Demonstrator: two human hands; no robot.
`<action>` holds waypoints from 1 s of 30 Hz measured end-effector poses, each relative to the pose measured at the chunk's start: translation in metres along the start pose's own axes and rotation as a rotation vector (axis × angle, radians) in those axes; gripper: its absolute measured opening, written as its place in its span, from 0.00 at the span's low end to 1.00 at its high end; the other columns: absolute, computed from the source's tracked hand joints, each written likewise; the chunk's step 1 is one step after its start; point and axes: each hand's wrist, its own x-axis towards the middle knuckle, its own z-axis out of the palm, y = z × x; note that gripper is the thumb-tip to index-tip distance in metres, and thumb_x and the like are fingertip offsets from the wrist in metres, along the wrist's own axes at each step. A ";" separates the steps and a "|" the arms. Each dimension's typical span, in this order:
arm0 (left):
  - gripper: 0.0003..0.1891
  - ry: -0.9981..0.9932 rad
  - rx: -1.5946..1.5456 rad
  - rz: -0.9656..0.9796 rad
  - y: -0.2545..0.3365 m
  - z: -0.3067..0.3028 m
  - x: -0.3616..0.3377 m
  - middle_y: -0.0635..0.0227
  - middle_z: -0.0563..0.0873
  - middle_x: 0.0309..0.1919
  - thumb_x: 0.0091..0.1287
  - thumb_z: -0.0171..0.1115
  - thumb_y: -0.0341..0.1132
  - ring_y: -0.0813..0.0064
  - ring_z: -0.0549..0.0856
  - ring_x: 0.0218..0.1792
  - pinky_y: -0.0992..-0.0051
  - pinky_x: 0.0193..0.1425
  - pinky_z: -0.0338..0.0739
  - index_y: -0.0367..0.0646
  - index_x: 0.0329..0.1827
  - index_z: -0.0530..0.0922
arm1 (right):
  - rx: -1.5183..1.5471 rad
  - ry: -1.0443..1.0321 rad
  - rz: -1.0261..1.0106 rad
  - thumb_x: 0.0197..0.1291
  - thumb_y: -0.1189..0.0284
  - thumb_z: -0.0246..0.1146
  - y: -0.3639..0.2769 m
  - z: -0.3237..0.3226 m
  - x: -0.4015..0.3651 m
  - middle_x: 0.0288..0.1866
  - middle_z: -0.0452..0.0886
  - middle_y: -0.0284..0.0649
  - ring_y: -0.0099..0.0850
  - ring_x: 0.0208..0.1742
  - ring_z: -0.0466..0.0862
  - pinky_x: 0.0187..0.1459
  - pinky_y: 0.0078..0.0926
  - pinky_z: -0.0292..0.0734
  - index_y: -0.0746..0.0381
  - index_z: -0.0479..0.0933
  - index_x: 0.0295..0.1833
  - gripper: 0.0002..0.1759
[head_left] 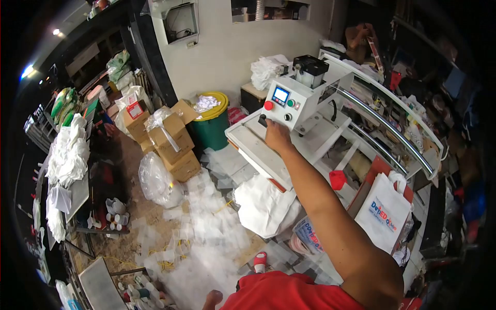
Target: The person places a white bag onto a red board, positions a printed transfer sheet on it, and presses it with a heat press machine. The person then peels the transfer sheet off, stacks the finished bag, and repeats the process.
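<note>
The right hand [277, 137] is gripping a black handle [262, 122] at the front of a white press machine [310, 116], with the fingers curling around it and the arm stretching out toward 12 o'clock. Just above the hand, at 1 o'clock from it, the control panel [283, 98] is showing a lit screen and a red button [268, 105]. The machine's flat white tray [253, 150] is lying at 7 o'clock from the hand. A patch of skin at the lower edge may be the left hand [212, 298], but whether it is spread or closed cannot be told.

On the floor, a white sack [263, 206] is sitting under the tray, and loose plastic sheets [206, 232] are covering the ground toward 7 o'clock.

The risks, as I am judging them: the knuckles are sitting close to the red button, so a slip off the handle could knock it. The sheets underfoot could also slide during a lean this far forward.
</note>
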 end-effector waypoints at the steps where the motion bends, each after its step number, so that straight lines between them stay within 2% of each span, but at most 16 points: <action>1: 0.17 -0.005 0.000 0.003 0.008 -0.005 0.002 0.51 0.86 0.52 0.63 0.51 0.40 0.51 0.84 0.55 0.61 0.60 0.79 0.44 0.46 0.86 | -0.004 -0.004 0.002 0.61 0.73 0.53 0.001 0.001 -0.001 0.44 0.84 0.52 0.49 0.48 0.84 0.50 0.52 0.76 0.64 0.74 0.56 0.18; 3: 0.20 0.206 -0.366 -0.178 0.020 -0.014 0.009 0.48 0.85 0.51 0.64 0.53 0.45 0.49 0.83 0.56 0.61 0.63 0.77 0.43 0.49 0.84 | 0.004 0.060 -0.036 0.60 0.73 0.53 0.002 0.002 -0.004 0.44 0.84 0.52 0.49 0.47 0.84 0.50 0.51 0.76 0.64 0.74 0.58 0.20; 6: 0.23 0.206 -0.288 -0.127 0.015 -0.033 0.045 0.45 0.85 0.50 0.64 0.55 0.49 0.48 0.82 0.56 0.60 0.63 0.76 0.41 0.51 0.82 | -0.012 0.097 -0.040 0.59 0.74 0.54 0.004 0.006 -0.004 0.44 0.84 0.52 0.49 0.46 0.84 0.49 0.49 0.76 0.64 0.75 0.57 0.19; 7: 0.22 0.301 -0.326 -0.099 0.020 -0.043 0.045 0.43 0.85 0.49 0.64 0.54 0.48 0.46 0.83 0.55 0.58 0.63 0.77 0.40 0.50 0.83 | -0.012 0.093 -0.036 0.59 0.74 0.54 0.003 0.006 -0.004 0.44 0.84 0.52 0.49 0.46 0.84 0.49 0.49 0.76 0.64 0.75 0.57 0.19; 13: 0.22 0.335 -0.267 -0.032 0.020 -0.080 0.063 0.42 0.86 0.46 0.66 0.52 0.47 0.44 0.84 0.52 0.56 0.59 0.78 0.38 0.50 0.82 | -0.011 0.066 0.010 0.58 0.75 0.55 -0.001 -0.002 -0.011 0.44 0.84 0.52 0.48 0.48 0.84 0.54 0.49 0.73 0.62 0.74 0.59 0.21; 15: 0.18 0.398 -0.303 -0.066 0.022 -0.078 0.066 0.50 0.86 0.49 0.65 0.52 0.46 0.46 0.83 0.53 0.55 0.59 0.78 0.44 0.45 0.84 | -0.026 0.022 0.040 0.58 0.75 0.55 -0.003 -0.007 -0.016 0.45 0.84 0.51 0.48 0.48 0.85 0.54 0.48 0.73 0.62 0.73 0.60 0.22; 16: 0.18 0.393 -0.294 -0.060 0.021 -0.075 0.064 0.50 0.86 0.49 0.65 0.52 0.46 0.46 0.83 0.53 0.55 0.59 0.78 0.44 0.45 0.84 | -0.026 -0.003 0.045 0.58 0.75 0.54 -0.003 -0.010 -0.019 0.45 0.84 0.51 0.48 0.48 0.85 0.53 0.48 0.74 0.62 0.74 0.60 0.22; 18: 0.22 0.312 -0.288 -0.007 0.020 -0.073 0.064 0.43 0.86 0.47 0.66 0.52 0.48 0.45 0.84 0.53 0.56 0.60 0.78 0.39 0.49 0.82 | -0.039 -0.022 0.078 0.58 0.75 0.54 -0.002 -0.020 -0.028 0.45 0.84 0.51 0.48 0.48 0.85 0.52 0.48 0.75 0.61 0.74 0.60 0.22; 19: 0.21 0.256 -0.250 -0.006 0.023 -0.075 0.059 0.44 0.86 0.47 0.64 0.53 0.48 0.46 0.84 0.53 0.57 0.60 0.78 0.41 0.49 0.83 | -0.047 -0.016 0.079 0.58 0.76 0.55 -0.004 -0.027 -0.037 0.44 0.85 0.50 0.48 0.47 0.85 0.51 0.47 0.76 0.61 0.76 0.59 0.22; 21: 0.20 0.152 -0.043 0.082 -0.009 -0.034 0.107 0.46 0.87 0.45 0.63 0.55 0.48 0.47 0.84 0.52 0.57 0.58 0.79 0.44 0.46 0.84 | -0.061 0.009 0.084 0.58 0.76 0.55 0.008 -0.039 -0.059 0.42 0.85 0.50 0.48 0.46 0.85 0.48 0.47 0.78 0.61 0.77 0.58 0.21; 24: 0.17 0.075 -0.099 0.204 0.035 -0.058 0.066 0.45 0.87 0.43 0.62 0.57 0.47 0.48 0.85 0.51 0.57 0.57 0.80 0.45 0.42 0.85 | -0.003 0.111 0.085 0.61 0.72 0.57 0.030 -0.067 -0.108 0.38 0.85 0.51 0.48 0.41 0.85 0.45 0.49 0.78 0.62 0.78 0.53 0.15; 28: 0.16 0.011 0.013 0.357 0.046 -0.082 0.105 0.46 0.87 0.42 0.62 0.57 0.46 0.48 0.85 0.50 0.57 0.56 0.80 0.45 0.41 0.85 | -0.063 0.135 0.233 0.62 0.65 0.62 0.038 -0.115 -0.166 0.36 0.85 0.49 0.48 0.40 0.84 0.40 0.49 0.77 0.63 0.78 0.47 0.14; 30: 0.16 0.019 0.047 0.405 0.055 -0.101 0.132 0.46 0.87 0.42 0.62 0.57 0.46 0.48 0.85 0.49 0.57 0.56 0.80 0.45 0.40 0.85 | -0.117 0.022 0.387 0.63 0.58 0.63 0.043 -0.143 -0.193 0.34 0.85 0.46 0.46 0.39 0.85 0.41 0.47 0.75 0.62 0.79 0.42 0.17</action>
